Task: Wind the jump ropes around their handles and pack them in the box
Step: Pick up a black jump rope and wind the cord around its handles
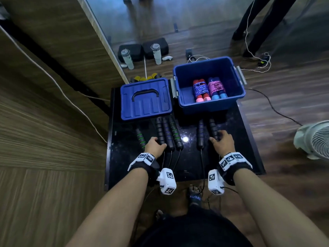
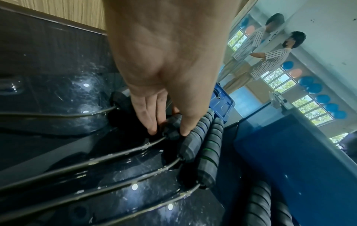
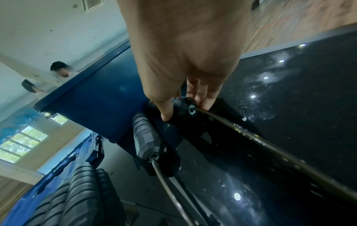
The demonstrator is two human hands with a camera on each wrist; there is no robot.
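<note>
1. Black ribbed foam handles lie on the glossy dark table [image 1: 249,157], long axes running away from the person toward the blue box [image 1: 179,97], cords trailing back off the near edge.
2. Left hand [image 1: 155,146] sits at the near end of the all-black handle [image 1: 160,132] in the left cluster. The left wrist view shows thumb and fingers [image 2: 148,122] pinching that handle's end cap, right where the cord exits.
3. Right hand [image 1: 222,142] is on the near end of the far-right handle [image 1: 213,128]. The right wrist view shows thumb and fingers curled around the cap, cord coming straight out toward the camera.
4. Each hand is already at its own handle, so no crossing is needed. Whether these two handles belong to one rope I cannot tell; the cords run out of sight.
5. Likely next move: lift both handles, bring them side by side, then wrap.
6. Neighbours: a blue-ringed handle [image 1: 168,135] and a green-ringed handle [image 1: 175,133] touch the left-hand one; another green-ringed handle [image 1: 140,139] lies apart to the left, and another blue-ringed handle [image 1: 200,134] sits just left of the right hand.
7. Cords look thin, smooth and springy, so they could snag the neighbours.
8. Box is rigid plastic and open, lid [image 1: 146,98] flat beside it; two wound bundles already sit inside: red-handled [image 1: 200,90] and blue-handled [image 1: 216,89].
</note>
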